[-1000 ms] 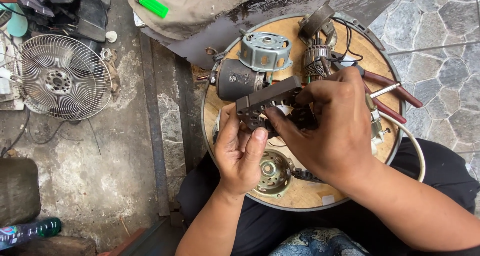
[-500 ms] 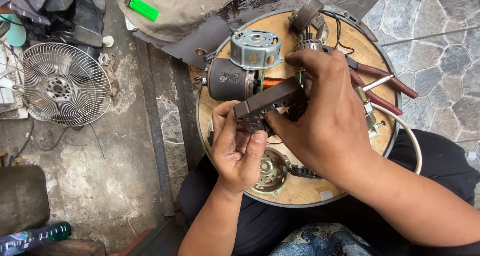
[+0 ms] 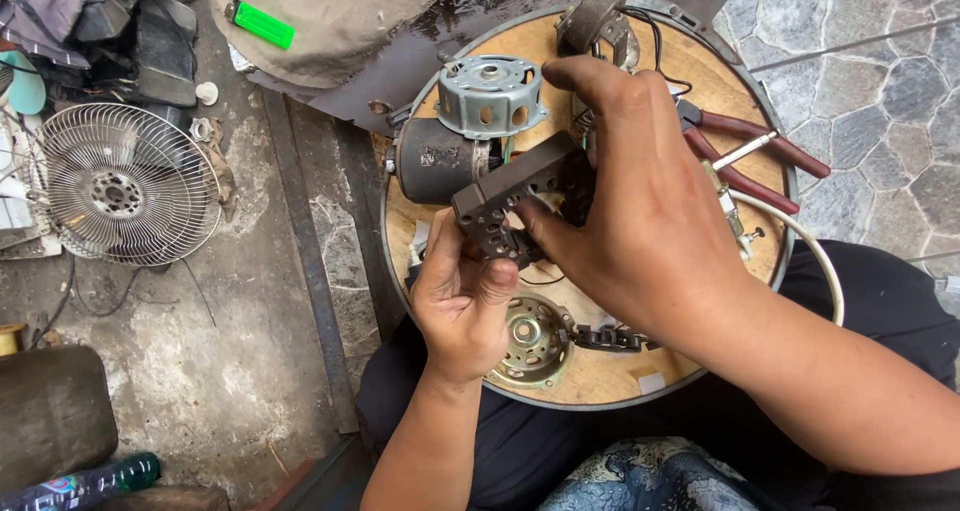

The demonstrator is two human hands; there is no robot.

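Both my hands hold a dark square motor stator (image 3: 510,206) with a coil inside, above a round wooden board (image 3: 600,381) on my lap. My left hand (image 3: 455,296) grips its lower left corner from below. My right hand (image 3: 640,211) covers its right side, fingers closed around it. Behind the stator on the board lie a dark motor body (image 3: 435,161) and a grey metal motor cover (image 3: 490,94). A gold-coloured motor end plate (image 3: 530,346) lies just under my left hand.
Red-handled pliers (image 3: 760,151) and a screwdriver lie on the board's right side, with a white cable (image 3: 810,256) curving past. A wire fan guard (image 3: 125,186) sits on the concrete floor at left. A green lighter (image 3: 258,23) rests on a cloth at top.
The stator has been lifted slightly and turned in my hands. My right hand has shifted up over its right side. The view moved a little.
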